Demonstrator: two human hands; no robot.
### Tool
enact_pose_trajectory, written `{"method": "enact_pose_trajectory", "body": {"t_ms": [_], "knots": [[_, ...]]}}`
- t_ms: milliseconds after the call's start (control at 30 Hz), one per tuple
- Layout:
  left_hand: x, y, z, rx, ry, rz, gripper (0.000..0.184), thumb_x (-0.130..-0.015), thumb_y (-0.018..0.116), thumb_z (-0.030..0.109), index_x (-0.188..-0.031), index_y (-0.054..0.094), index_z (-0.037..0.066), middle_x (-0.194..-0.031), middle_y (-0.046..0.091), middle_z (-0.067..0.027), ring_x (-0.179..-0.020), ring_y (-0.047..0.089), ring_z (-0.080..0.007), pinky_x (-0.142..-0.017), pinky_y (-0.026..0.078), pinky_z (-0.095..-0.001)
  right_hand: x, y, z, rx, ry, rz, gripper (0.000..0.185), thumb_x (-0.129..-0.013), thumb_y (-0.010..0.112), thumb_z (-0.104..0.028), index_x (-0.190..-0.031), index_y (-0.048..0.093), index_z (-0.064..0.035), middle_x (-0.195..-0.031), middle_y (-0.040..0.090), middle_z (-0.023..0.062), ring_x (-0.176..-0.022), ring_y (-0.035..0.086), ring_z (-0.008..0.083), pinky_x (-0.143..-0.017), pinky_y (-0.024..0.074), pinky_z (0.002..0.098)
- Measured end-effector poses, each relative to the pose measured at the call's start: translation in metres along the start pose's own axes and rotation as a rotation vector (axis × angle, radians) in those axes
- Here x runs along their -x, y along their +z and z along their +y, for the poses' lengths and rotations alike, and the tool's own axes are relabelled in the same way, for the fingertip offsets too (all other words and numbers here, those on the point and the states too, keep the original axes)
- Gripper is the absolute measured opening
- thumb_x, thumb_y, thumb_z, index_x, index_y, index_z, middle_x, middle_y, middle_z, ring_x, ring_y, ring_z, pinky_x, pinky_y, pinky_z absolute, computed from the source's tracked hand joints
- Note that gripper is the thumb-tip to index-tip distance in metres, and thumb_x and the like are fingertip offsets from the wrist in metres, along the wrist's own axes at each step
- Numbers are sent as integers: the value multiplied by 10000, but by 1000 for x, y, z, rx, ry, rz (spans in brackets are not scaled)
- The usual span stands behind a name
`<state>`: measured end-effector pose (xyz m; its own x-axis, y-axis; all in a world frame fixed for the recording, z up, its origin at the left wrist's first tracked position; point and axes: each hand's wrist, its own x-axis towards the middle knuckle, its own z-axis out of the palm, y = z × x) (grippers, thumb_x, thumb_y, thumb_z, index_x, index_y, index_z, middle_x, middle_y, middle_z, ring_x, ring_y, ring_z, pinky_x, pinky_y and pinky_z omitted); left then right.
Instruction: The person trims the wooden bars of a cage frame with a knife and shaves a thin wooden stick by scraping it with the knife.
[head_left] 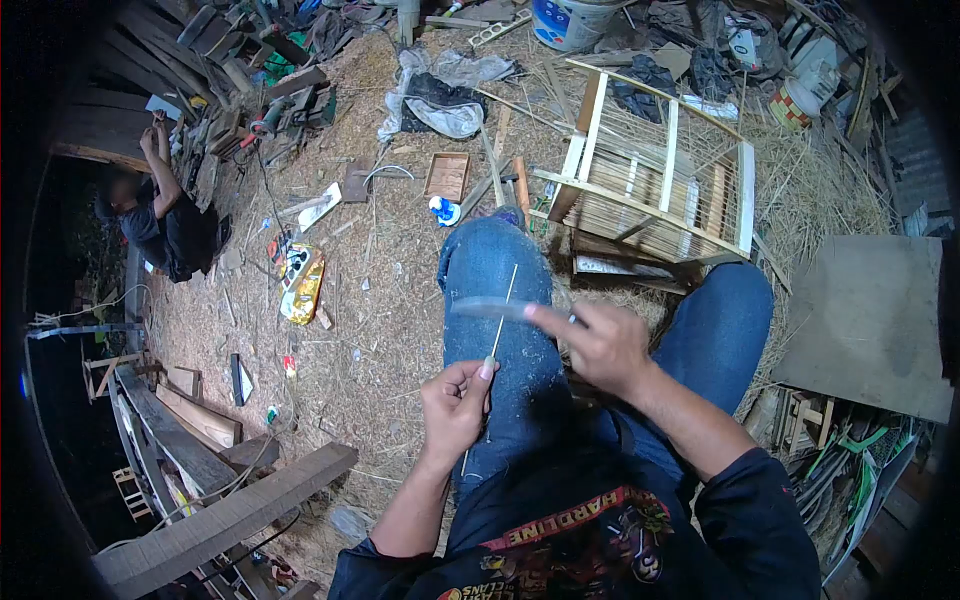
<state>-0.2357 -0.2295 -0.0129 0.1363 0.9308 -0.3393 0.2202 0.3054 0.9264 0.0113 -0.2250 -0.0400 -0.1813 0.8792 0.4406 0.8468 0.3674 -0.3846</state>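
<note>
One wide head-worn view, forward and down, close above the left hand [456,405] and right hand [608,348], ground [375,250] beyond.

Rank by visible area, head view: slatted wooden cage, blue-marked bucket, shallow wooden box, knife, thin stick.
1. Slatted wooden cage
2. Blue-marked bucket
3. Shallow wooden box, knife: unsure; knife is nearer, partly covered by right hand
4. Thin stick

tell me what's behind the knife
Blue jeans show around the knife, with the thin stick visible on both sides. The knife covers the jeans directly behind it; the blurred crossing is unclear.
</note>
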Motion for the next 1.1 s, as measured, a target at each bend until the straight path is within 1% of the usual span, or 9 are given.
{"method": "enact_pose_trajectory", "body": {"t_ms": [133, 233, 300, 433, 500, 633, 733, 1033, 1100], "knots": [[-2, 0, 1, 11, -21, -11, 205, -1047, 679, 141, -1036, 753, -51, -643, 589, 46, -539, 477, -17, -496, 355, -212, 4, 2, 0, 43, -25, -33, 515, -880, 661, -115, -1308, 728, -395, -759, 579, -22, -597, 616, 158, -442, 492, 317], [-1, -1, -2, 25, -25, -13, 208, -1049, 679, 147, -1034, 752, -47, -636, 584, 46, -532, 471, -17, -491, 347, -214, 1, 7, 3, -29, -35, 56, 483, -867, 692, -116, -1269, 764, -375, -646, 419, -12, -512, 492, 160, -421, 420, 351], [-4, 0, 0, 22, -22, -16, 209, -1051, 678, 149, -1033, 752, -45, -634, 581, 46, -530, 467, -16, -488, 342, -216, 2, 6, 3, -46, -98, 40, 446, -885, 708, -149, -1267, 765, -373, -647, 425, -9, -522, 504, 160, -435, 429, 351], [-1, 1, 3, 18, -58, -5, 217, -1049, 678, 168, -1011, 756, -31, -603, 564, 39, -500, 447, -32, -474, 327, -228, -2, 4, 10, 36, 105, 45, 415, -892, 719, -177, -1260, 769, -363, -664, 455, -12, -544, 533, 174, -455, 445, 339], [-5, -1, 5, 16, -55, -19, 224, -1051, 676, 175, -1012, 754, -31, -601, 561, 39, -498, 446, -34, -474, 325, -229, 3, 5, 5, -36, -111, -23, 516, -867, 699, -160, -1319, 725, -407, -719, 544, -26, -582, 600, 158, -464, 504, 323], [-7, -3, 4, 66, -106, -30, 237, -1050, 679, 186, -1000, 752, -35, -604, 566, 34, -498, 448, -39, -475, 324, -231, -2, 5, 7, -8, -9, -47, 518, -864, 686, -141, -1307, 727, -405, -752, 575, -14, -616, 629, 168, -495, 535, 335], [-8, -1, 2, 33, -60, -20, 232, -1044, 687, 179, -990, 751, -38, -621, 583, 29, -507, 455, -38, -479, 329, -230, 6, -1, -2, -15, -119, -77, 532, -859, 691, -136, -1319, 717, -401, -763, 592, -9, -596, 621, 169, -490, 535, 332], [-4, -1, 1, -35, -13, -6, 192, -1030, 705, 138, -1022, 758, -46, -718, 649, 31, -600, 508, -15, -529, 376, -213, 0, 1, 13, 127, 27, -26, 562, -856, 683, -140, -1347, 699, -413, -750, 579, -31, -566, 599, 132, -436, 500, 303], [-3, -2, 1, -62, -2, 8, 191, -1026, 711, 134, -1020, 760, -51, -747, 668, 23, -634, 522, -15, -553, 393, -213, 0, 5, 12, 70, 49, 54, 480, -868, 702, -149, -1288, 750, -377, -685, 495, -14, -551, 557, 160, -443, 468, 347]]}}
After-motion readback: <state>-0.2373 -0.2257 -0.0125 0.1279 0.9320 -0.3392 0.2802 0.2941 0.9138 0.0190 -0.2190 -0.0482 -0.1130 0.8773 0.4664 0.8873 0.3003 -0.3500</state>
